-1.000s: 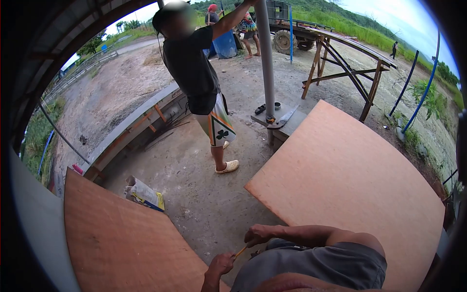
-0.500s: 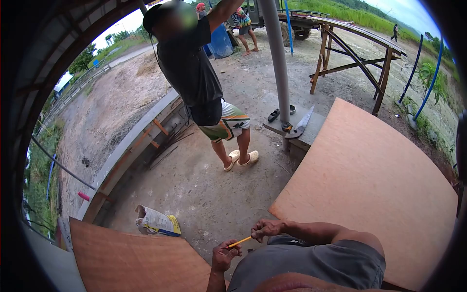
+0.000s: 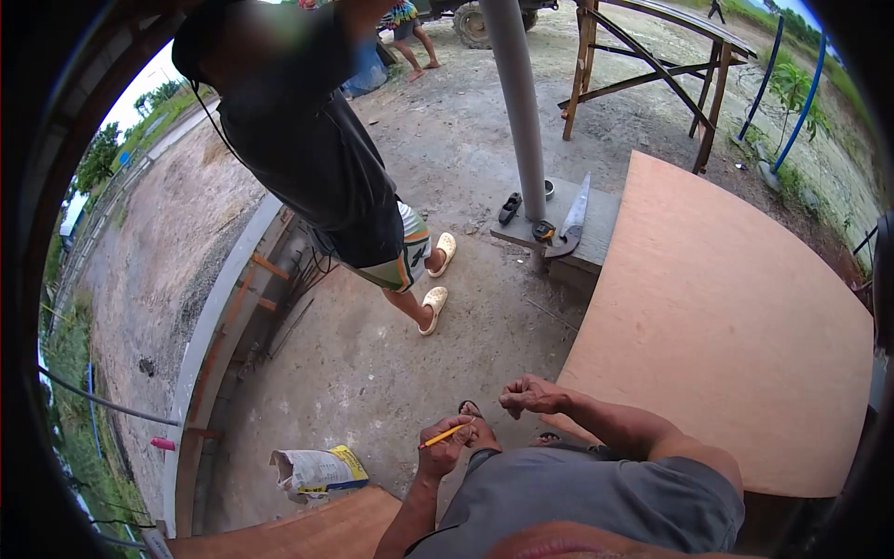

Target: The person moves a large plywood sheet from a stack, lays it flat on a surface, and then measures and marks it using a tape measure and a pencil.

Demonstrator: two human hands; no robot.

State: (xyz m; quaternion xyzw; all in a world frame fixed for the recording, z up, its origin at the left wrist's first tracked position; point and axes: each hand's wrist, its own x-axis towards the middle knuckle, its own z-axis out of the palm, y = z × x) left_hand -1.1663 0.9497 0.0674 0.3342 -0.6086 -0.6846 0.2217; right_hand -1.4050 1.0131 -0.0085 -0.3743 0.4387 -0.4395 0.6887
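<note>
My left hand (image 3: 445, 453) is closed around a yellow pencil (image 3: 444, 436), which points up and to the right in front of my body. My right hand (image 3: 533, 397) is a little higher and to the right, apart from the pencil. Its fingers are curled together, and whatever may be between them is hidden. Beyond that forearm lies a large light plywood sheet (image 3: 726, 326). Another, redder plywood sheet (image 3: 298, 529) shows at the bottom left, near my left arm.
A co-worker in a dark shirt (image 3: 298, 158) stands ahead on the concrete floor. A handsaw (image 3: 575, 212) and tape measure (image 3: 543, 230) lie on a ledge beside a grey post (image 3: 518, 102). An opened bag (image 3: 321, 470) sits left. A wooden trestle (image 3: 652, 63) stands behind.
My right hand has come away from the pencil, which stays in my left hand. The co-worker's feet have shifted apart. My view has tilted down and turned, showing less of the left plywood.
</note>
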